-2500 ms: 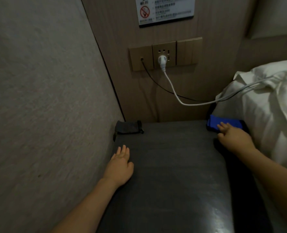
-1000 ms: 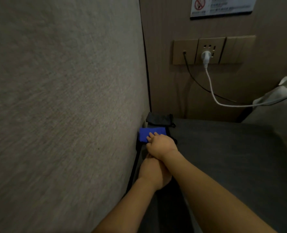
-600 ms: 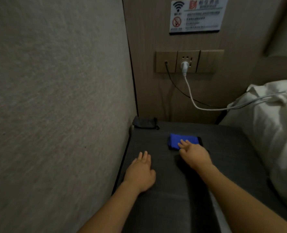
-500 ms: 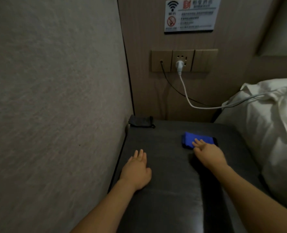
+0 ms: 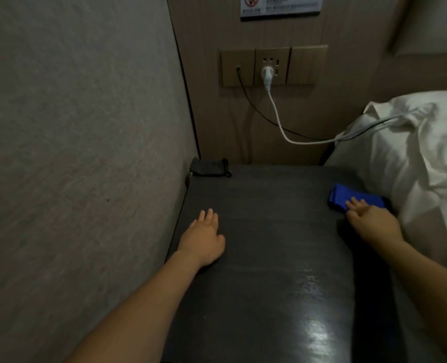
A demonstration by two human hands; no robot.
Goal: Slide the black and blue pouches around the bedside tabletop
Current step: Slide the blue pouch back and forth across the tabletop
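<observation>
The blue pouch (image 5: 348,197) lies flat near the right edge of the dark bedside tabletop (image 5: 269,258), close to the bedding. My right hand (image 5: 371,221) rests behind it with fingertips pressed flat on its near edge, fingers apart, not gripping. The black pouch (image 5: 208,167) sits in the far left corner against the walls, untouched. My left hand (image 5: 204,239) lies flat, palm down, on the tabletop near its left edge, well in front of the black pouch and holding nothing.
A grey wall (image 5: 73,166) runs along the left. The wooden back wall carries a socket panel (image 5: 272,65) with a white plug and cable (image 5: 277,116) and a black cable trailing right onto white bedding (image 5: 413,158).
My right hand has slid the blue pouch from the left wall, across the middle, to the tabletop's right edge. My left hand stays flat near the left edge. The black pouch has not moved.
</observation>
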